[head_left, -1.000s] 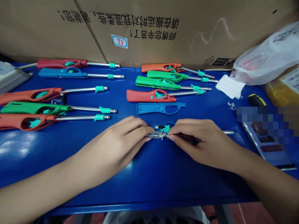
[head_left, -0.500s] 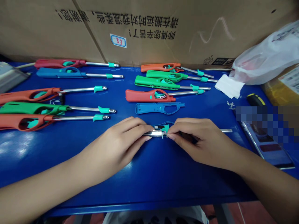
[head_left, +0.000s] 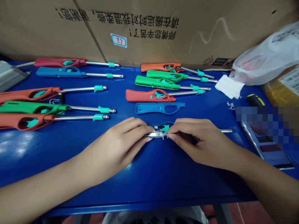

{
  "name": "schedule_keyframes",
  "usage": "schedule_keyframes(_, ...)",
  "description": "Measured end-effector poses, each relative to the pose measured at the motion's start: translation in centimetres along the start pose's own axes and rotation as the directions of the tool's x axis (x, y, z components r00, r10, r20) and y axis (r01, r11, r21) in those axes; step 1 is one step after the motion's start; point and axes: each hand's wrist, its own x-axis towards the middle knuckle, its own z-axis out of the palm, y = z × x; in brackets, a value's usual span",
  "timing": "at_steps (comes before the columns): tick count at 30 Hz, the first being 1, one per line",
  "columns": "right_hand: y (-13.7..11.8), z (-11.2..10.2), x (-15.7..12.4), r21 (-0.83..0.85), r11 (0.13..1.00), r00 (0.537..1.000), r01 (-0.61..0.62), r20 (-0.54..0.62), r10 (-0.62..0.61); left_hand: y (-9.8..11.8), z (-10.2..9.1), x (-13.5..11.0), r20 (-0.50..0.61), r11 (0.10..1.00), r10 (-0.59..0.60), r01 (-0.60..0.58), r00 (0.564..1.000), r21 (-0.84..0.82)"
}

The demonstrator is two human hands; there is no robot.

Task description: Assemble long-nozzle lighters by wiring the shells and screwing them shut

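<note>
Between the fingers of my left hand (head_left: 123, 140) lies a silvery, clear fuel tank (head_left: 156, 134) of a lighter. The thumb and forefinger of my right hand (head_left: 203, 140) pinch at its right end, on a small part too fine to make out. Just behind the tank sits a teal trigger (head_left: 165, 128), partly hidden by my fingers. A blue handle half (head_left: 163, 123) shows beneath it, and a metal lighter tube (head_left: 226, 131) sticks out right of my right hand. Farther back lies another blue handle half (head_left: 160, 108), its hollow side up.
Several long-necked lighters, such as a green one (head_left: 32, 108) and a red one (head_left: 149, 95), lie left and behind. A cardboard box (head_left: 144, 18) stands at the back. At right are a phone (head_left: 268, 146), a black-yellow tool (head_left: 255, 100), white paper (head_left: 230, 86) and a plastic bag (head_left: 266, 59).
The fuel tank has rolled or tilted slightly in my left fingers. Both hands stay in nearly the same place.
</note>
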Motion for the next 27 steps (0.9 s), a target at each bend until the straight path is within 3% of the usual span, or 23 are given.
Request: schedule_keyframes(27, 0.27, 0.20, 0.02, 0.002, 1.000, 1.000, 0.010, 0.028, -0.010, -0.26, 0.28, -0.10, -0.009, 0.999, 0.044, -0.044, 0.999, 0.021)
